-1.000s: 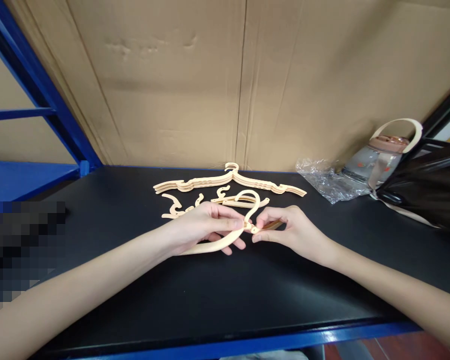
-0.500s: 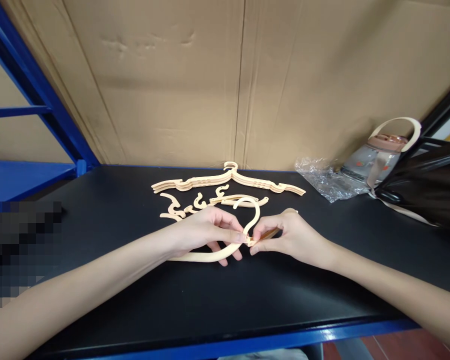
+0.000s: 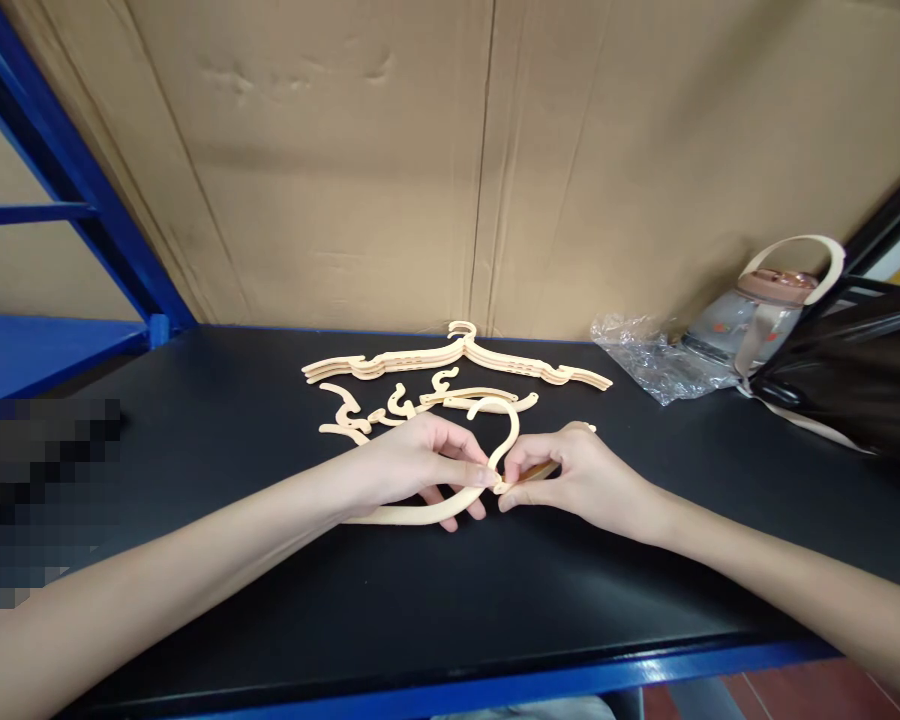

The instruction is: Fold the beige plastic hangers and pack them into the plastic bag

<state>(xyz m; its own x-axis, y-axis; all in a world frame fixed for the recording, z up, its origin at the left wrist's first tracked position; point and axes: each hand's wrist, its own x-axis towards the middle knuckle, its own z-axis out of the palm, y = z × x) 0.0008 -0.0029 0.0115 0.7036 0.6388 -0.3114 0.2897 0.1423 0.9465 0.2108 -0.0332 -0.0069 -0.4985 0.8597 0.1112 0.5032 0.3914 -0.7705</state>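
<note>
My left hand (image 3: 427, 465) pinches a cream hanger piece with a curved hook (image 3: 511, 425) and an arm (image 3: 412, 515) that runs out below the wrist to the left. Close beside it, my right hand (image 3: 570, 475) is closed on another cream hanger arm (image 3: 536, 472), mostly hidden under the fingers. The two pieces meet between my fingertips; whether they are joined there I cannot tell. Loose hanger parts (image 3: 487, 398) lie just beyond my hands, among them small hook pieces (image 3: 399, 402) and short curved arms (image 3: 341, 405).
Several stacked hangers (image 3: 420, 360) lie at the back of the black table (image 3: 390, 610). Crumpled clear plastic (image 3: 637, 360), a handled bottle (image 3: 757, 310) and a dark bag (image 3: 855, 370) stand at the right. Cardboard (image 3: 330, 180) rises behind; a blue frame (image 3: 82, 200) is at the left.
Both hands keep their grip at nearly the same spot. The right hand and its hanger arm have shifted only very slightly; the loose parts lie as before.
</note>
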